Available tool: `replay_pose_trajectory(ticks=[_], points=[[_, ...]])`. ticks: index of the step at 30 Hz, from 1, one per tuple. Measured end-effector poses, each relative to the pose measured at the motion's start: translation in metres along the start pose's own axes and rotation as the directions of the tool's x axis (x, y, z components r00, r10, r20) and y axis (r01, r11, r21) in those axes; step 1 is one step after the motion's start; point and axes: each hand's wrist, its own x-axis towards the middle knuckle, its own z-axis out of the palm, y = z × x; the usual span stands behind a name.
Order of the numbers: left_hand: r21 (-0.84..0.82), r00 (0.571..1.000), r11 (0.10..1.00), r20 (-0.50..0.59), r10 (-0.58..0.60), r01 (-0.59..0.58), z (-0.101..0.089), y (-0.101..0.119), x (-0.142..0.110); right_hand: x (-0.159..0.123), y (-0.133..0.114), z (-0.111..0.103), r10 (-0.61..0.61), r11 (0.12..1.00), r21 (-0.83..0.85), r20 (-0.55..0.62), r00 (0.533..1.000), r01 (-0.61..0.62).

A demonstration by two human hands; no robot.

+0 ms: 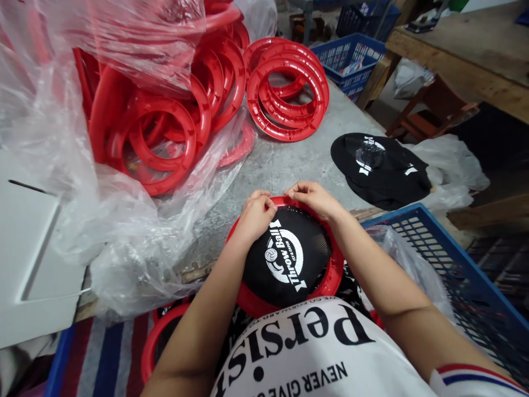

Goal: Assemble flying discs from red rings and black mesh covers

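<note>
A red plastic ring (335,270) rests against my body at the table's near edge. A black mesh disc (252,270) printed "Throw Ball" in white fills its middle. My left hand (259,214) is closed on the ring's far rim, thumb and fingers pinched near the mesh edge. Just to its right, my right hand (311,198) pinches the same rim, its fingertips at the far edge. Whether they also grip the mesh border cannot be made out. My forearms cross over the ring's sides.
Loose red rings (188,132) lie under clear plastic wrap (124,231) at left. More red rings (289,132) lean stacked behind. Black printed discs (380,187) are piled at right, beside a blue crate (454,270). A finished-looking red ring (149,353) sits low left.
</note>
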Motion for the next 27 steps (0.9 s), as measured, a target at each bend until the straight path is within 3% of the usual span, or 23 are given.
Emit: replay_pose_trajectory(ticks=[7, 15, 19, 23, 27], points=[[-0.005, 1.0, 1.0, 0.014, -0.001, 0.001, -0.001, -0.001, 0.0, 0.0, -0.002, -0.004, -0.009, 0.998, 0.057, -0.051, 0.999, 0.012], [-0.001, 1.0, 1.0, 0.003, 0.006, -0.006, -0.001, -0.001, 0.0, 0.003, -0.009, -0.002, -0.078, 0.996, -0.053, -0.042, 0.996, 0.075], [-0.009, 1.0, 1.0, -0.001, 0.006, -0.006, 0.0, -0.002, 0.0, 0.002, -0.005, -0.003, -0.056, 0.986, -0.154, 0.03, 0.998, 0.06], [-0.021, 0.999, 1.0, -0.034, -0.009, 0.008, 0.003, -0.003, 0.001, 0.006, 0.002, 0.003, -0.096, 0.948, -0.287, 0.151, 0.984, 0.137], [-0.028, 0.998, 0.999, -0.064, -0.024, 0.022, 0.006, -0.003, 0.001, 0.01, 0.008, 0.009, -0.1, 0.912, -0.379, 0.162, 0.982, 0.155]])
